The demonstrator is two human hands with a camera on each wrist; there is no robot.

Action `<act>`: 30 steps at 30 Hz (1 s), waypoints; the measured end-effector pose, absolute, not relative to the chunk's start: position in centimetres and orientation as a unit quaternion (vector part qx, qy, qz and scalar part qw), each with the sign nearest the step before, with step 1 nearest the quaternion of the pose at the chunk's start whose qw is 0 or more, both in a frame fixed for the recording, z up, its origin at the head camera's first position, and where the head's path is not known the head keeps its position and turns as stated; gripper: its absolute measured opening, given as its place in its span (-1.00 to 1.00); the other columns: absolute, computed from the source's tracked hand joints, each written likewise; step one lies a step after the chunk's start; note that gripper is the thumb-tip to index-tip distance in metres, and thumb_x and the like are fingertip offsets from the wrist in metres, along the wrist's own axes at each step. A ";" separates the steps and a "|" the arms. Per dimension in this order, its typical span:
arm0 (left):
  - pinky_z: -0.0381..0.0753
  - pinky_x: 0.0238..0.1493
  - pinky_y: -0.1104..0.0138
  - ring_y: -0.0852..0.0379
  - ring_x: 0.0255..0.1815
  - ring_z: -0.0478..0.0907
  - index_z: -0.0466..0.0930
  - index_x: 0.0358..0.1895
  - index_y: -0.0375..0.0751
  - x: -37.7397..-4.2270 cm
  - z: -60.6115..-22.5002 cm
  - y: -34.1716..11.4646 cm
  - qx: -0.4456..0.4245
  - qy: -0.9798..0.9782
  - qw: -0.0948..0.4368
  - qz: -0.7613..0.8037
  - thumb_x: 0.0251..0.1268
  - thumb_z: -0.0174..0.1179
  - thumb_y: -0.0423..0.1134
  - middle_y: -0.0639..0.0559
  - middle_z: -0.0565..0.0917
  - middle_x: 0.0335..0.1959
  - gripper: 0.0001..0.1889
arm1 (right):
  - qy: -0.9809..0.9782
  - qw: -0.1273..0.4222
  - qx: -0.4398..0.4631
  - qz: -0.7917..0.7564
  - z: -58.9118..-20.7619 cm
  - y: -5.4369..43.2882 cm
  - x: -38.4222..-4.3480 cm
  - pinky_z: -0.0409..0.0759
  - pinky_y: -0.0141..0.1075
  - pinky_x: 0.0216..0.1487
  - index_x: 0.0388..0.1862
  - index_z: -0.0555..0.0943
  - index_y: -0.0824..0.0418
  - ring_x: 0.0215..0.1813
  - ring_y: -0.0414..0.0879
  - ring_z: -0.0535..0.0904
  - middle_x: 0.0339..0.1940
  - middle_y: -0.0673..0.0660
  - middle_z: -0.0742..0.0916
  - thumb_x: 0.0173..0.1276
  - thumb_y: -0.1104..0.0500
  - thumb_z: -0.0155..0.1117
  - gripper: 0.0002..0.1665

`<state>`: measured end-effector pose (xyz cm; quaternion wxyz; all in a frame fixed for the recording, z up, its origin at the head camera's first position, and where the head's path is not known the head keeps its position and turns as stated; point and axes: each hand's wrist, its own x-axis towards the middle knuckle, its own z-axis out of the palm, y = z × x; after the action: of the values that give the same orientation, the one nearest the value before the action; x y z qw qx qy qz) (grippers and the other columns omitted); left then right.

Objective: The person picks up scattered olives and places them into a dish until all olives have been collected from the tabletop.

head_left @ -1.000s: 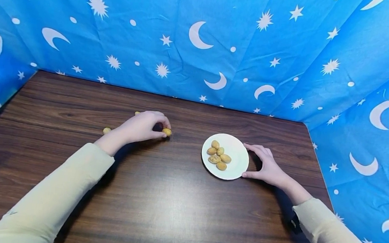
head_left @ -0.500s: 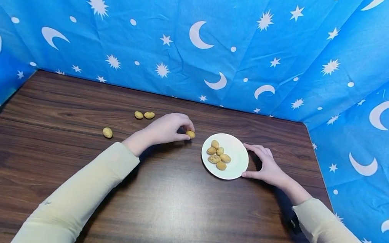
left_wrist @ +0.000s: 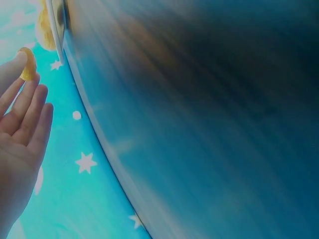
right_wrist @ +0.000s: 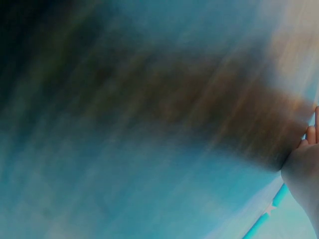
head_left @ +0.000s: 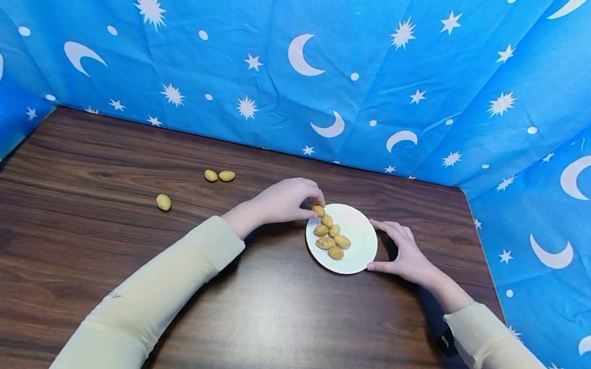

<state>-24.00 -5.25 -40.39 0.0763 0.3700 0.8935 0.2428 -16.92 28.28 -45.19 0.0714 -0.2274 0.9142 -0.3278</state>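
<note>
My left hand (head_left: 291, 202) pinches a small yellow oval fruit (head_left: 318, 210) between thumb and fingertips, over the upper left rim of a white plate (head_left: 361, 246). In the left wrist view the same fruit (left_wrist: 28, 63) shows at the thumb tip, with the other fingers extended below it. Several similar yellow-brown fruits (head_left: 342, 241) lie together on the plate's left half. At the plate's right rim, my right hand (head_left: 402, 255) holds the edge with thumb and fingers spread apart. Only part of the right hand (right_wrist: 304, 162) enters the right wrist view, at its right edge.
Two more fruits (head_left: 227, 175) lie side by side toward the back left of the dark wood table (head_left: 273, 317). A single fruit (head_left: 164, 202) sits nearer, further left. A blue cloth (head_left: 221, 72) with moons and stars stands behind the table and at its sides.
My left hand has carried the fruit rightward across the table to the plate, uncovering the fruits behind on the left. The right hand and plate have stayed in place.
</note>
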 end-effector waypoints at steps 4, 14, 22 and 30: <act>0.66 0.25 0.15 0.07 0.08 0.68 0.77 0.06 -0.08 -24.1 -40.4 -3.9 0.380 0.890 0.075 0.240 0.49 0.37 -0.18 0.03 0.74 0.07 -0.81 | 0.913 0.066 -0.231 -0.329 -45.2 28.3 -17.0 0.13 0.25 0.46 0.60 0.38 0.23 0.48 0.32 0.28 0.44 0.36 0.52 0.09 0.12 0.74 0.12; 0.65 0.27 0.19 0.09 0.08 0.67 0.79 0.05 -0.11 -24.0 -40.4 -1.1 0.408 0.881 0.082 0.223 0.48 0.38 -0.19 0.03 0.75 0.01 -0.81 | 0.914 0.067 -0.230 -0.329 -45.3 28.2 -17.0 0.14 0.23 0.46 0.60 0.38 0.22 0.48 0.30 0.28 0.45 0.34 0.52 0.09 0.11 0.74 0.12; 0.64 0.24 0.23 0.11 0.07 0.67 0.81 0.07 -0.11 -23.6 -40.7 0.3 0.437 0.873 0.084 0.199 0.44 0.41 -0.19 0.03 0.77 0.02 -0.77 | 0.912 0.062 -0.235 -0.330 -44.9 28.2 -16.8 0.18 0.21 0.43 0.58 0.41 0.23 0.46 0.31 0.30 0.44 0.34 0.55 0.07 0.09 0.76 0.12; 0.62 0.29 0.22 0.11 0.10 0.67 0.81 0.08 -0.09 -23.3 -40.9 1.1 0.446 0.872 0.094 0.181 0.45 0.41 -0.21 0.04 0.77 0.03 -0.78 | 0.910 0.049 -0.242 -0.332 -45.1 28.1 -16.7 0.17 0.18 0.41 0.56 0.42 0.24 0.44 0.30 0.32 0.41 0.35 0.56 0.05 0.12 0.76 0.10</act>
<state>-23.26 1.08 -40.90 0.0937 0.4455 0.8717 0.1814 -16.74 28.13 -45.10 0.0485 -0.2423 0.9102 -0.3322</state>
